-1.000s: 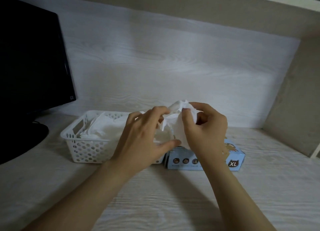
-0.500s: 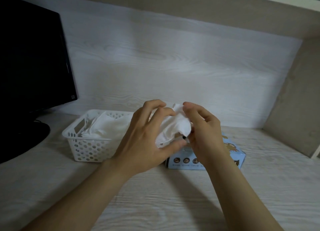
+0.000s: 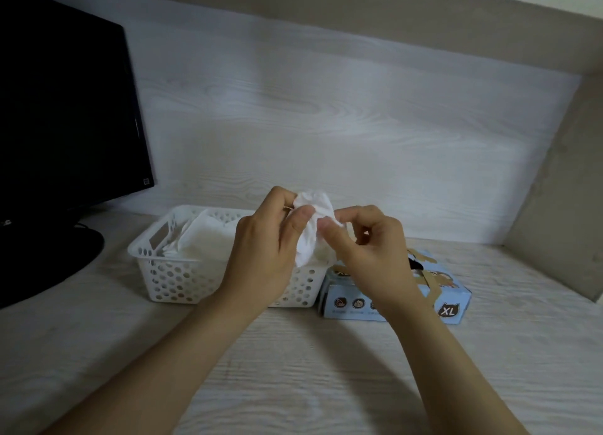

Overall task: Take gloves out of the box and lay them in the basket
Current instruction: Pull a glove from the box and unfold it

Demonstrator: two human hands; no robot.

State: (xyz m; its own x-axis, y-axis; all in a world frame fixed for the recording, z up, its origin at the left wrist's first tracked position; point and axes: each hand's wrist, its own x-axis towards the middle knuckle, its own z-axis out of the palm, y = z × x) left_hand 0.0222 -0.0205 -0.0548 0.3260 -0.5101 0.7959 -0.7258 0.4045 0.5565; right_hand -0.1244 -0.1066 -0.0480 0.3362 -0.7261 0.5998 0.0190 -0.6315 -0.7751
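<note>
With left hand [image 3: 261,248] and right hand [image 3: 368,252] both pinching the crumpled thin white glove [image 3: 313,229], tug flat gently, then lay into the white perforated plastic basket [image 3: 169,281].

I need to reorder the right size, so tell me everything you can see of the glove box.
The box is light blue cardboard, low, lying flat on the pale wooden desk close by the right end of the white basket. Its front shows small round icons and a black cat-shaped badge reading XL. The top has tan markings; its opening is blurred. The right hand hides its middle.
</note>
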